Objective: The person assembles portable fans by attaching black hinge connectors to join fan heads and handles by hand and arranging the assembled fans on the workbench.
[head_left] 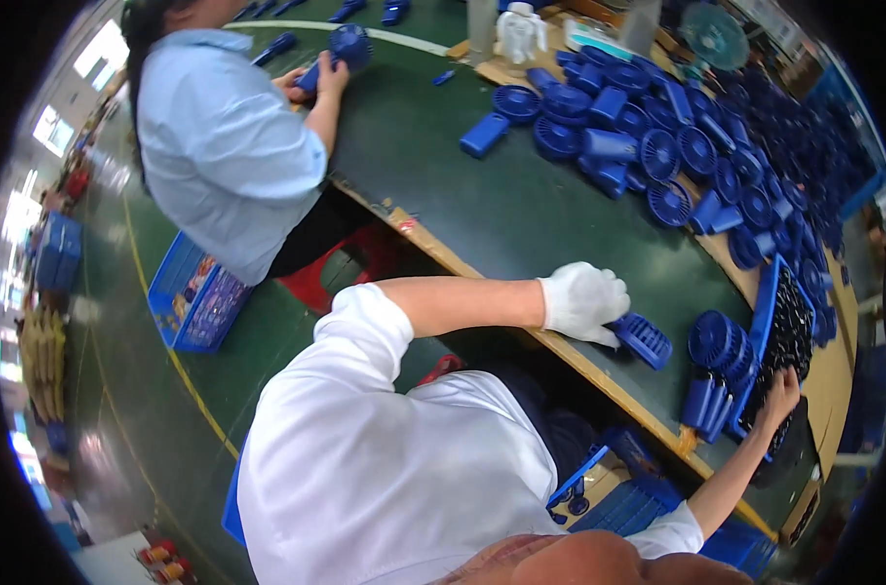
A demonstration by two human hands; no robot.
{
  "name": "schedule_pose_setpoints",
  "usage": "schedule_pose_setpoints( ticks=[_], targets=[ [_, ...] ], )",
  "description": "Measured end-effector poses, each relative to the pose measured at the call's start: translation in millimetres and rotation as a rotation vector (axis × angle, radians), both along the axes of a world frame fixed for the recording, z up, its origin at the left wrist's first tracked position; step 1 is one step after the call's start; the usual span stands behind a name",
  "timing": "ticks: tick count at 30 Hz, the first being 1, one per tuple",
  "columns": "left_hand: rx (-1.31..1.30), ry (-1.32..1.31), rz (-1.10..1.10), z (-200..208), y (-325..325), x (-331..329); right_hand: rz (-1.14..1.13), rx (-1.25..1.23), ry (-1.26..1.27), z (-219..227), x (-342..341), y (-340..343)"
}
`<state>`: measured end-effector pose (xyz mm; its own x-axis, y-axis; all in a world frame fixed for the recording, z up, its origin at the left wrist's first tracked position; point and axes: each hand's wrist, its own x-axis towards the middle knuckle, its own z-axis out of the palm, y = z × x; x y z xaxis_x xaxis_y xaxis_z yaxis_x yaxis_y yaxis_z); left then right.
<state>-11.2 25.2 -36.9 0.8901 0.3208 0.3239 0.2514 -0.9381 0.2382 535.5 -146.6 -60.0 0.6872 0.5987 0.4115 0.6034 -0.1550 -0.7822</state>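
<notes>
While the left grip snug on a slatted blue casing, right grip, closure unclear, at black parts.

Open counter lies between the left hand and heaped blue fans; a blue tray obstructs the right.

Gloved left grip curls; bare right grip reaches out.
</notes>
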Motion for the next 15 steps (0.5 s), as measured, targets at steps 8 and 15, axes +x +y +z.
schedule_pose_setpoints(
  ticks=[8,15],
  targets=[
    [0.023,0.007,0.014,-4,0,3,-0.041,0.081,-0.063,23,-62,-15],
    [-0.375,-0.219,0.364,13,-4,-5,0.129,0.199,-0.221,71,-272,-14]
  ],
)
